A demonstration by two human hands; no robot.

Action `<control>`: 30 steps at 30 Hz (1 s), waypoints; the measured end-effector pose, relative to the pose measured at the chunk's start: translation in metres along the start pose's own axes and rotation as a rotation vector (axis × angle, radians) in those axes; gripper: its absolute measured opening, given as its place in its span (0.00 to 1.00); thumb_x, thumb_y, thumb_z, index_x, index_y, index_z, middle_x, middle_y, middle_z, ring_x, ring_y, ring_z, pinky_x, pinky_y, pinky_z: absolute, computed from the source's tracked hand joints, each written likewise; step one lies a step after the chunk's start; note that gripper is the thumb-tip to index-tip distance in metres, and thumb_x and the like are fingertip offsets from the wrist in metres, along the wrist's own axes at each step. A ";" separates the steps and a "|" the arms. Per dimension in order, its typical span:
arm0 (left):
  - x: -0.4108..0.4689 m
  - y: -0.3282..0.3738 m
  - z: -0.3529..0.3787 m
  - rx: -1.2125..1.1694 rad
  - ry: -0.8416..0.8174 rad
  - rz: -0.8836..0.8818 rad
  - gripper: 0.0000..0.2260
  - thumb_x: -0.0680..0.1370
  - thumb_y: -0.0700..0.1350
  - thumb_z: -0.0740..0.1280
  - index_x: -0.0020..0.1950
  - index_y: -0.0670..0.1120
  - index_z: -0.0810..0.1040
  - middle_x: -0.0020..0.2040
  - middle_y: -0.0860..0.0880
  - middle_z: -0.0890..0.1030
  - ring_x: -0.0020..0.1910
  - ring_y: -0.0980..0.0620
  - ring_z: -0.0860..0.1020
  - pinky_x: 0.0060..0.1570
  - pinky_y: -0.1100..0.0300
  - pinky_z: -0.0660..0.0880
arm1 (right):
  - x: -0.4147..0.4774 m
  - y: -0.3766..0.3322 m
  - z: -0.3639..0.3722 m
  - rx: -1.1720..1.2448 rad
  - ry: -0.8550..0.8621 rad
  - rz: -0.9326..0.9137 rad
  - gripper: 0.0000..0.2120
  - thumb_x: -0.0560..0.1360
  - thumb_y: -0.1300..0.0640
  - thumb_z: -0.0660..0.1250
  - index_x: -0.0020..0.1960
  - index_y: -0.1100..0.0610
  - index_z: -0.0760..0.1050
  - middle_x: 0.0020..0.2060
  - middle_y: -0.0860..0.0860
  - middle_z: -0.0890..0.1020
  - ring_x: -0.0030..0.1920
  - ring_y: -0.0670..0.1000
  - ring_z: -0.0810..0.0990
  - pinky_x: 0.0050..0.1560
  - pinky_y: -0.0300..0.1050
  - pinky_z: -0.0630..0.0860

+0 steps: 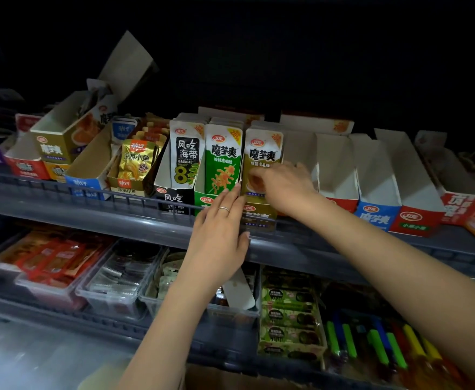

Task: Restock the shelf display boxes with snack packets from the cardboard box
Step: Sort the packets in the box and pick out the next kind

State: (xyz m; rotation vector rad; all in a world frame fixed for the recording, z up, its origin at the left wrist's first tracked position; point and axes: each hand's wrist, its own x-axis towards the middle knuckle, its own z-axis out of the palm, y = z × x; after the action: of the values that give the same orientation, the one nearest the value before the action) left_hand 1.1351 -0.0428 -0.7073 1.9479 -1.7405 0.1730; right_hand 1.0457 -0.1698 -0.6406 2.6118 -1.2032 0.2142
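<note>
A row of display boxes stands on the upper shelf point(135, 218). The gold display box point(259, 216) is full of upright gold snack packets point(263, 156). My right hand point(285, 185) lies over the front gold packet, fingers curled on its lower part. With straight fingers, my left hand point(221, 235) touches the seam between the gold box and the green display box point(204, 201), which holds green packets point(223, 159). A black box point(171, 199) with white-and-black packets point(185, 153) stands left of it. The cardboard box point(216, 380) shows only as a dim brown edge at the bottom.
Several empty display boxes point(334, 175) stand to the right of the gold box, and a tilted open gold box point(73, 130) sits at the left. The lower shelf carries clear trays point(112, 294) of packets, a green snack box point(289, 319) and coloured tubes point(377, 344).
</note>
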 end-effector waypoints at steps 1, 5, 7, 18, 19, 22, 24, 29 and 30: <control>0.000 0.000 0.000 0.002 0.000 0.000 0.28 0.79 0.47 0.61 0.76 0.49 0.54 0.78 0.54 0.47 0.76 0.53 0.47 0.73 0.52 0.52 | 0.000 0.000 -0.001 0.022 -0.005 -0.001 0.22 0.78 0.60 0.60 0.69 0.46 0.66 0.62 0.55 0.75 0.63 0.58 0.70 0.62 0.54 0.64; 0.000 -0.002 0.000 0.005 0.003 0.005 0.27 0.79 0.46 0.62 0.75 0.49 0.56 0.78 0.54 0.48 0.76 0.54 0.48 0.73 0.51 0.54 | -0.004 0.002 -0.001 0.107 0.011 0.018 0.23 0.77 0.59 0.60 0.70 0.43 0.64 0.62 0.52 0.76 0.67 0.58 0.67 0.69 0.67 0.44; 0.000 -0.004 0.000 -0.008 0.012 0.012 0.27 0.79 0.46 0.62 0.76 0.50 0.56 0.78 0.55 0.48 0.76 0.54 0.48 0.72 0.52 0.53 | -0.009 0.003 0.001 0.119 0.091 0.029 0.24 0.77 0.58 0.60 0.71 0.43 0.64 0.60 0.50 0.78 0.68 0.57 0.66 0.68 0.68 0.35; -0.012 -0.001 0.003 -0.019 0.085 0.104 0.27 0.77 0.42 0.64 0.75 0.47 0.61 0.77 0.50 0.57 0.75 0.48 0.55 0.71 0.49 0.56 | -0.031 0.016 0.004 0.317 0.383 -0.024 0.18 0.76 0.60 0.60 0.64 0.48 0.73 0.60 0.48 0.77 0.65 0.51 0.68 0.71 0.58 0.42; -0.014 0.001 0.002 -0.031 0.119 0.150 0.23 0.76 0.42 0.63 0.72 0.46 0.66 0.75 0.48 0.62 0.74 0.47 0.60 0.69 0.49 0.60 | -0.036 0.017 0.006 0.379 0.435 -0.043 0.17 0.76 0.61 0.60 0.62 0.49 0.75 0.58 0.48 0.77 0.63 0.51 0.69 0.71 0.55 0.46; -0.022 0.009 -0.002 -0.056 0.082 0.287 0.18 0.75 0.47 0.54 0.62 0.46 0.75 0.64 0.48 0.76 0.62 0.47 0.74 0.58 0.51 0.71 | -0.061 0.019 0.013 0.625 0.539 -0.139 0.11 0.74 0.64 0.61 0.49 0.54 0.80 0.46 0.47 0.79 0.51 0.49 0.76 0.61 0.52 0.69; -0.030 0.015 0.001 -0.046 -0.018 0.365 0.17 0.76 0.48 0.53 0.58 0.47 0.77 0.55 0.49 0.80 0.52 0.46 0.78 0.49 0.53 0.73 | -0.087 0.020 0.022 0.728 0.556 -0.203 0.10 0.70 0.67 0.60 0.41 0.57 0.78 0.40 0.47 0.78 0.43 0.48 0.77 0.46 0.52 0.75; -0.071 0.032 0.028 0.120 -0.309 0.435 0.12 0.80 0.48 0.58 0.60 0.49 0.75 0.53 0.48 0.79 0.52 0.47 0.77 0.44 0.56 0.66 | -0.168 0.018 0.072 0.776 0.372 -0.222 0.08 0.71 0.65 0.59 0.39 0.58 0.76 0.39 0.46 0.75 0.39 0.47 0.75 0.39 0.43 0.72; -0.081 0.036 0.034 0.156 -0.367 0.441 0.12 0.81 0.48 0.57 0.60 0.50 0.75 0.53 0.48 0.79 0.52 0.47 0.77 0.44 0.56 0.66 | -0.184 0.018 0.086 0.783 0.310 -0.210 0.08 0.71 0.65 0.58 0.39 0.59 0.76 0.39 0.45 0.74 0.39 0.46 0.75 0.39 0.41 0.71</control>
State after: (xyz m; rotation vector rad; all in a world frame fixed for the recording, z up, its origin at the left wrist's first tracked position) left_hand 1.0795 0.0123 -0.7600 1.7505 -2.4548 0.1118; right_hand 0.9153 -0.0726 -0.7639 3.1261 -0.8268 1.2069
